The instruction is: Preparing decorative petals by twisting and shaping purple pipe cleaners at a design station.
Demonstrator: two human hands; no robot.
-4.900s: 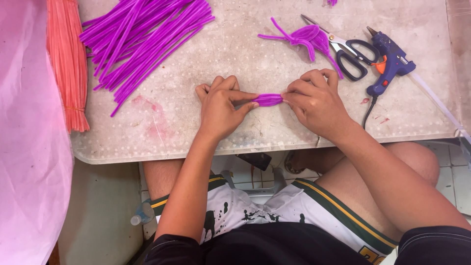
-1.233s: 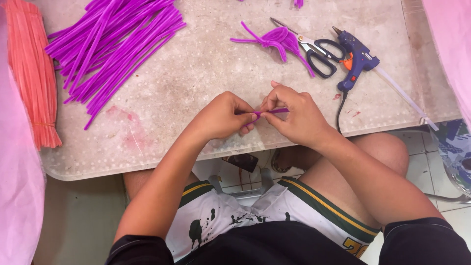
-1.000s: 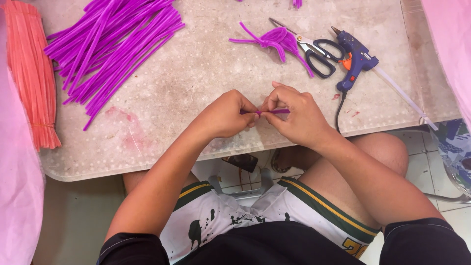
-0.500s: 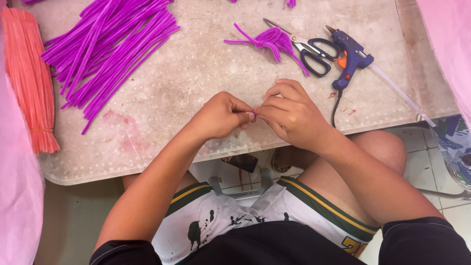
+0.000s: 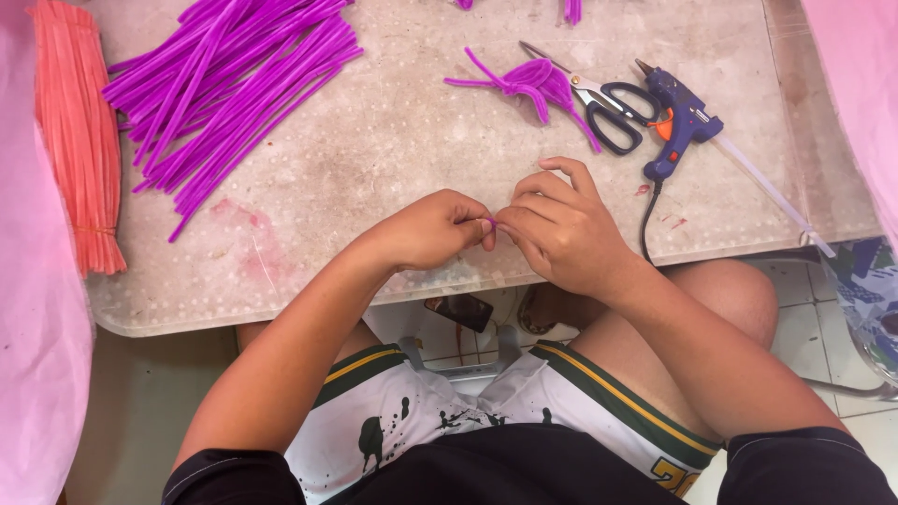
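Observation:
My left hand and my right hand meet fingertip to fingertip at the table's front edge. Between them they pinch a small purple pipe cleaner piece, almost wholly hidden by the fingers. A big loose pile of purple pipe cleaners lies at the back left. A bent purple pipe cleaner shape rests at the back, just left of the scissors.
A blue glue gun with its clear glue stick and black cord lies at the right. An orange bundle of strips sits at the far left. Pink fabric frames both sides. My knees are under the table.
The purple piece showed as a longer roll between my hands earlier; now my fingers have closed together over it and only a tiny bit shows. The view shifted slightly.

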